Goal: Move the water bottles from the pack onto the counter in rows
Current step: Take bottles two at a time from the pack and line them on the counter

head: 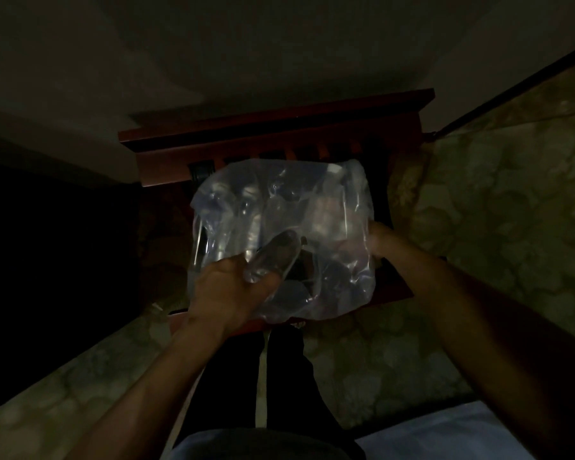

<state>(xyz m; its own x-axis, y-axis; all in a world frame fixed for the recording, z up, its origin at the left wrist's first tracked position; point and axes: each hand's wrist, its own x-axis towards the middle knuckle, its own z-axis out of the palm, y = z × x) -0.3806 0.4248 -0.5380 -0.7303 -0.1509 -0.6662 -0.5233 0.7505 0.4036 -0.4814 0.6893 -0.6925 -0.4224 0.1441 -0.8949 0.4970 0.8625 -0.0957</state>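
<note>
A clear plastic pack point(339, 200) of water bottles rests on a small dark-red wooden stand point(273, 131) in dim light. Several bottles show faintly through the wrap at its far left. My left hand point(226, 290) is closed around one clear water bottle point(273, 257) at the pack's near left side; the bottle lies tilted, its far end up and to the right. My right hand point(385, 240) grips the wrap at the pack's right edge, fingers partly hidden behind the plastic.
A pale wall runs behind the stand. Patterned floor point(498, 220) spreads to the right and near left. My dark trouser legs point(279, 376) stand just in front of the stand. A pale blue surface point(452, 429) shows at the bottom right.
</note>
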